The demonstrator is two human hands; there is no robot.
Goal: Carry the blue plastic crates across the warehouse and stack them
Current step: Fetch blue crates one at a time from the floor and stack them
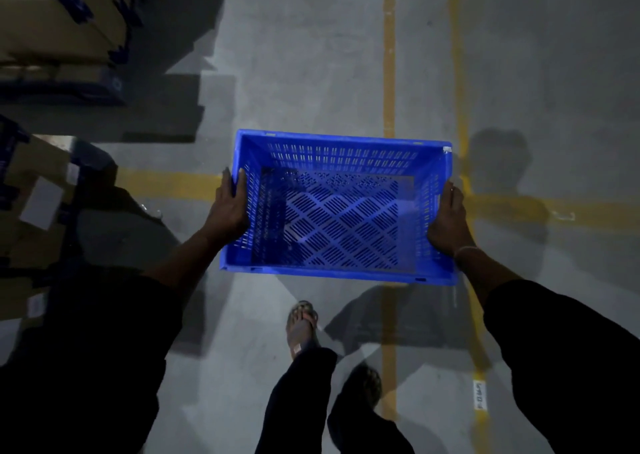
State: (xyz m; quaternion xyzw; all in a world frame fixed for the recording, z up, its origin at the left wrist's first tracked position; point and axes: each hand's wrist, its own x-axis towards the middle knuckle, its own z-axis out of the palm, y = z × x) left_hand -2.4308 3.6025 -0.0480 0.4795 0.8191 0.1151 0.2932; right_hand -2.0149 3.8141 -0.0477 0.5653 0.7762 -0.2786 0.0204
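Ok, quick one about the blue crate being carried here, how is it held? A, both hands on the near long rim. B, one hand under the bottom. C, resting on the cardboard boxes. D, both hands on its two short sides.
D: the left hand grips the left short side of the blue crate and the right hand grips the right one, above the floor.
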